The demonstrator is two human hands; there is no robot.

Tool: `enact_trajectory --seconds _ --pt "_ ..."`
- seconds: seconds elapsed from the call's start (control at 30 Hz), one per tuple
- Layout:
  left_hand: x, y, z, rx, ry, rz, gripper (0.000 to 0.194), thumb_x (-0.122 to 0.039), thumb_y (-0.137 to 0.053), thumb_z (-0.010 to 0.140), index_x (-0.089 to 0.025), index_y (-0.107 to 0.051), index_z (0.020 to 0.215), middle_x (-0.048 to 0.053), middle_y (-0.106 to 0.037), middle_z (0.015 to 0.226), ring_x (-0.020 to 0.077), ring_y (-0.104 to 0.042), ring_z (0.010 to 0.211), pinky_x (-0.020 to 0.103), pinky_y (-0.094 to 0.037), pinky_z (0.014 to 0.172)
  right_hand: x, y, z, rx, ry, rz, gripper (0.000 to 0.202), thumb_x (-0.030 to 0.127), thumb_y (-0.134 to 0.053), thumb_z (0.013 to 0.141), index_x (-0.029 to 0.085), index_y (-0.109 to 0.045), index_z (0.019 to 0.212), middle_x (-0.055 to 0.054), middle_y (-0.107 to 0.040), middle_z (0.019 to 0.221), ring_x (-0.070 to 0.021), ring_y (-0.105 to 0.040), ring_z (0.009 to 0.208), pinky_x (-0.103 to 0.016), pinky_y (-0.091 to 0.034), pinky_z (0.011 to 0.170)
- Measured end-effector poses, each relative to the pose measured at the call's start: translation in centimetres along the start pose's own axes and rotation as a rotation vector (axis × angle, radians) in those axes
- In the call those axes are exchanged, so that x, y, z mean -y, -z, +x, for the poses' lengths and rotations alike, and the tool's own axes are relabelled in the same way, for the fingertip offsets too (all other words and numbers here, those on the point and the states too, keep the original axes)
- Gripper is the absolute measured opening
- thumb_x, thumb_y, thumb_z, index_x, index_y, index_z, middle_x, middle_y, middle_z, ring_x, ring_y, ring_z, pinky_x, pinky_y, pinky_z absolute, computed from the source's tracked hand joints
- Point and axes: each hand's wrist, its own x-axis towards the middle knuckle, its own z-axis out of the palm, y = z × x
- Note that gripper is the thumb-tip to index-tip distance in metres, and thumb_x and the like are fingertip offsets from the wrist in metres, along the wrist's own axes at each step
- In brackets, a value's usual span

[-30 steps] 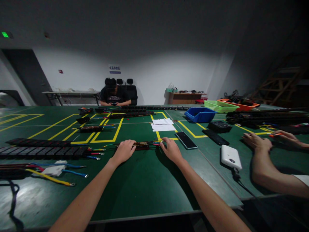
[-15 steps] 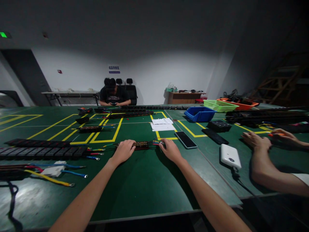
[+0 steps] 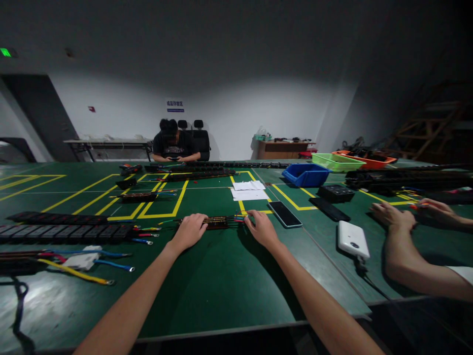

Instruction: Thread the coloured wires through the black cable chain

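In the head view, a short dark wired strip (image 3: pixel 218 223) with copper-coloured lines lies across the table before me. Thin coloured wires come out at both its ends. My left hand (image 3: pixel 190 231) is closed over its left end, fingers on top and thumb along the near side. At the other end, my right hand (image 3: pixel 261 230) has thumb and forefinger closed on the red, blue and yellow wires (image 3: pixel 239 217). The wire tips are partly hidden by those fingers. Just right of this hand lies a phone (image 3: pixel 284 214), apart from it.
Black segmented strips (image 3: pixel 66 232) and lugged cables (image 3: pixel 84 273) lie on the left. White papers (image 3: pixel 249 190), a blue bin (image 3: pixel 306 175), a green tray (image 3: pixel 337 161) and a white device (image 3: pixel 353 239) stand beyond or right. A co-worker's hands (image 3: pixel 393 216) work at right; another person (image 3: pixel 173 143) sits opposite.
My right hand's fingers have shifted very slightly at the wires. My left hand and the strip stay in place.
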Motion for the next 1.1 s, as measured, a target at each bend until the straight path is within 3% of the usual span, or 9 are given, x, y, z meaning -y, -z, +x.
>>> enact_trajectory --seconds 0.33,0.57,0.73,0.93,1.1 --pt "0.2 -0.2 0.1 0.001 -0.004 0.002 0.037 -0.036 -0.039 0.101 -0.021 -0.060 0.126 0.010 -0.066 0.128 0.0248 -0.060 0.118 0.045 -0.044 0.104 0.0 -0.1 -0.2 0.135 -0.041 -0.056 0.038 0.040 -0.047 0.102 0.018 -0.061 0.129 -0.011 -0.070 0.122 -0.0260 -0.061 0.112 -0.034 -0.045 0.093" --pt "-0.1 0.1 0.0 0.002 0.000 -0.002 0.035 -0.035 -0.040 0.100 -0.021 -0.060 0.125 0.009 -0.066 0.125 0.0251 -0.060 0.116 0.045 -0.045 0.103 0.4 0.5 0.0 -0.029 -0.071 -0.073 0.030 0.036 -0.045 0.102 0.020 -0.068 0.111 -0.010 -0.071 0.109 -0.0236 -0.062 0.104 -0.031 -0.044 0.090" --pt "-0.3 0.3 0.0 -0.013 -0.008 0.022 0.034 -0.034 -0.040 0.099 -0.021 -0.061 0.123 0.010 -0.067 0.123 0.0261 -0.061 0.114 0.045 -0.046 0.102 0.4 1.0 -0.1 -0.102 -0.116 -0.139 0.043 0.039 -0.040 0.104 0.020 -0.076 0.091 -0.011 -0.070 0.105 -0.0229 -0.062 0.100 -0.031 -0.044 0.089" --pt "-0.1 0.1 0.0 -0.004 -0.001 -0.004 0.035 -0.035 -0.040 0.100 -0.022 -0.060 0.124 0.009 -0.067 0.124 0.0250 -0.061 0.116 0.046 -0.045 0.104 0.3 0.7 -0.1 0.079 -0.117 -0.199 0.043 0.043 -0.045 0.102 0.022 -0.078 0.083 -0.011 -0.072 0.097 -0.0248 -0.063 0.097 -0.032 -0.045 0.083" --pt "0.0 0.0 0.0 -0.005 0.002 -0.015 0.036 -0.036 -0.040 0.100 -0.022 -0.061 0.125 0.009 -0.067 0.126 0.0256 -0.061 0.117 0.047 -0.045 0.104 0.3 0.5 -0.2 0.010 -0.162 -0.192 0.029 0.044 -0.056 0.097 0.022 -0.072 0.106 -0.011 -0.069 0.109 -0.0256 -0.061 0.104 -0.031 -0.045 0.083"
